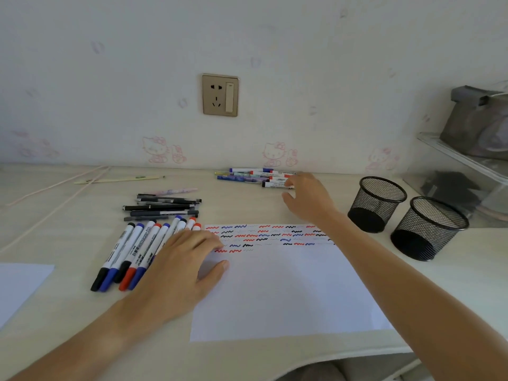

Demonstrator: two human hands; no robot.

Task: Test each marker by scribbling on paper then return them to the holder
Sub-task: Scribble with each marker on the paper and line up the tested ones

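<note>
Centrally, a white rectangular paper sheet (pixel 283 292) flat on the pale wood-grain worktop (pixel 68 232), its far strip filled with rows of red, blue and black wavy scribbles (pixel 264 236). Left hand (pixel 181 268) laid open and palm-down across the sheet's left edge, fingers spread, gripping nothing, partly covering a fanned row of white-barrelled plastic markers with black, blue and red caps (pixel 132 251). Just beyond these, a loose pile of slim black and grey pens (pixel 162 207). Further back by the wall, a small cluster of capped white and patterned markers (pixel 255 177), with right hand (pixel 308 199) reaching over its right end, fingers loosely curled and open, touching the nearest barrel; no firm grip visible. Right of the sheet, two round black wire-mesh holders (pixel 376 204), side by side, upright, both apparently empty. At far left, a second white sheet's corner (pixel 19 287).
</note>
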